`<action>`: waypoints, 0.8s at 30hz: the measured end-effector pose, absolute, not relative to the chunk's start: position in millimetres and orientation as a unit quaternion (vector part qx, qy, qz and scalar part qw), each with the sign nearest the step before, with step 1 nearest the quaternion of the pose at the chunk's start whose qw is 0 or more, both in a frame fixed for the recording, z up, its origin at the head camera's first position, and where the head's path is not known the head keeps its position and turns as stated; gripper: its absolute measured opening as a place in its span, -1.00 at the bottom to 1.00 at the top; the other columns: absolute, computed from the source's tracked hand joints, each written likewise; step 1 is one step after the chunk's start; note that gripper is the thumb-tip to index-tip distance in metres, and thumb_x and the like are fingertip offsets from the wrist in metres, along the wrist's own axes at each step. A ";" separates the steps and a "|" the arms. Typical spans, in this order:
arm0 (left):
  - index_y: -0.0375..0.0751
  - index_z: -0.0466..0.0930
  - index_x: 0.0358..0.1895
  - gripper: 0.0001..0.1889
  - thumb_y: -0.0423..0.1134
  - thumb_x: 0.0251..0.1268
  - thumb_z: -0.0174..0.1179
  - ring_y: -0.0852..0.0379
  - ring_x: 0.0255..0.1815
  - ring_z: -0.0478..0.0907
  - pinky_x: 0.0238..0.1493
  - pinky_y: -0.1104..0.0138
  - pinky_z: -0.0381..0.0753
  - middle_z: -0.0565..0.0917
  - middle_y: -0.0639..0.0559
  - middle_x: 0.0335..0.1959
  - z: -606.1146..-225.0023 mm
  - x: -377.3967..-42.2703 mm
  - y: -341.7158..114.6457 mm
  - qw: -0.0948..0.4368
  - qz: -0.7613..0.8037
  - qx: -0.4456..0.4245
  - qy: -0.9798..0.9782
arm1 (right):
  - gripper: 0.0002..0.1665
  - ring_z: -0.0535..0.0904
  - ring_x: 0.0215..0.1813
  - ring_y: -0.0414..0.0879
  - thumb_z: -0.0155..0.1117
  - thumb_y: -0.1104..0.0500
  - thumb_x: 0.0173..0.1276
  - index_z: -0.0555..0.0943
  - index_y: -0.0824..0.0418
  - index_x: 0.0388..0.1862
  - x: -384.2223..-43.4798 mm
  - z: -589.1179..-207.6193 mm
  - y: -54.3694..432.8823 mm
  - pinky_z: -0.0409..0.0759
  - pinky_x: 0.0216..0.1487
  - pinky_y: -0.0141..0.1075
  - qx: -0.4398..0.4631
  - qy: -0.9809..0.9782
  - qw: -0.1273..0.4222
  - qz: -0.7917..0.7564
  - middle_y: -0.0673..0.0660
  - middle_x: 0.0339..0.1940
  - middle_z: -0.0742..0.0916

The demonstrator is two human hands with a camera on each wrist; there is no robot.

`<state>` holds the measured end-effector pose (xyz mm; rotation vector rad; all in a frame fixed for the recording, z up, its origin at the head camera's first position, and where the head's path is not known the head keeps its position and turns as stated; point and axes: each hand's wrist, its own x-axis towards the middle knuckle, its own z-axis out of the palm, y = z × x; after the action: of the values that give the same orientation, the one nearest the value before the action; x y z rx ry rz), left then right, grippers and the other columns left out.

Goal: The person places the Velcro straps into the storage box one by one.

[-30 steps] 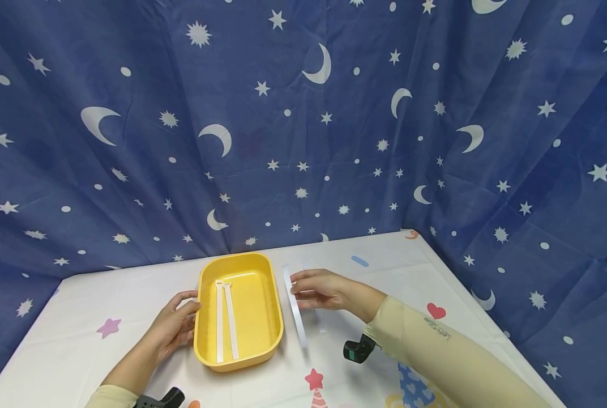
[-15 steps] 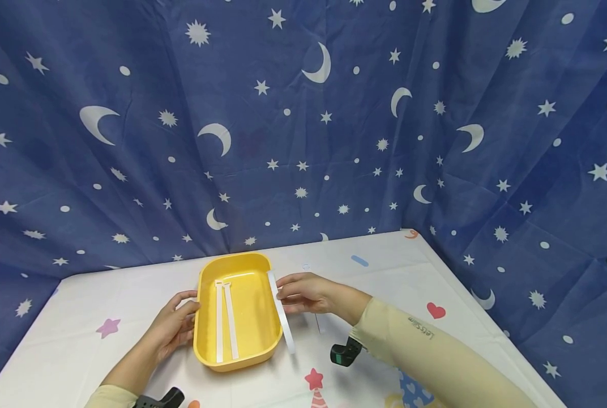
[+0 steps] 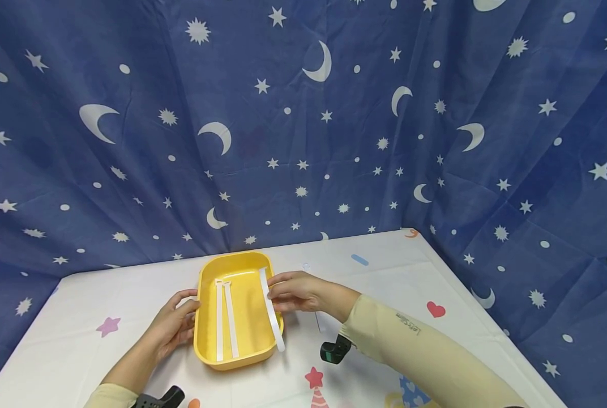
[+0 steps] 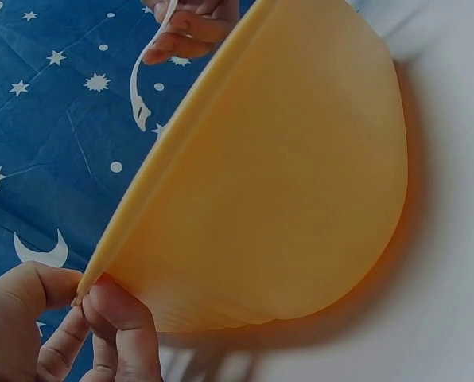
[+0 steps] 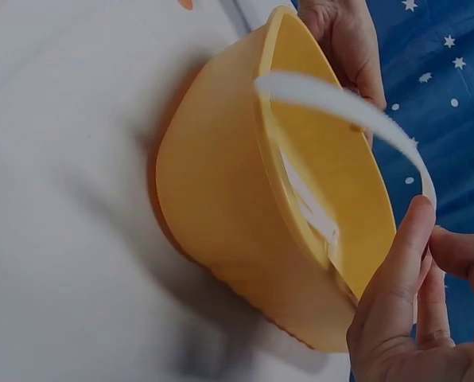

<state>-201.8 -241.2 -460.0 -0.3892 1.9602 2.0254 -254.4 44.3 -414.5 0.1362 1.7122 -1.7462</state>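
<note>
A yellow tray (image 3: pixel 249 320) stands on the table, and my left hand (image 3: pixel 172 324) pinches its left rim between thumb and fingers, as the left wrist view shows. Inside, two white straps with slotted heads lie lengthwise: one strap (image 3: pixel 219 323) at the left, the other strap (image 3: pixel 231 326) beside it, slightly slanted. My right hand (image 3: pixel 297 292) pinches a third white strap (image 3: pixel 270 309) above the tray's right rim. In the right wrist view this held strap (image 5: pixel 356 107) bends in an arc over the tray, with one end near the rim.
A thin pale strip (image 3: pixel 319 323) shows on the white tablecloth (image 3: pixel 375 283), partly hidden beneath my right hand. Printed shapes decorate the cloth. A blue star-and-moon curtain (image 3: pixel 303 141) hangs behind and to the right of the table.
My right hand has moved left with the held strap, from beside the tray to over its right rim. The left hand and the tray have stayed in place.
</note>
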 end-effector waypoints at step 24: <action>-0.12 0.08 0.39 -0.50 -0.23 0.47 -0.02 0.23 -0.31 0.62 -0.26 0.33 0.74 0.60 0.03 -0.25 -460.2 -202.0 -241.1 0.146 0.708 -0.132 0.678 | -0.57 0.68 -0.34 -0.11 0.34 0.48 0.17 0.60 0.30 0.04 -258.5 -413.1 14.4 0.74 -0.30 -0.29 0.041 0.670 0.324 -0.667 0.15 -0.34 0.67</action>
<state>-202.0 -241.1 -460.2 -0.3809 1.9535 2.0377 -258.5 14.4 -413.1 0.1068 1.7578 -1.7487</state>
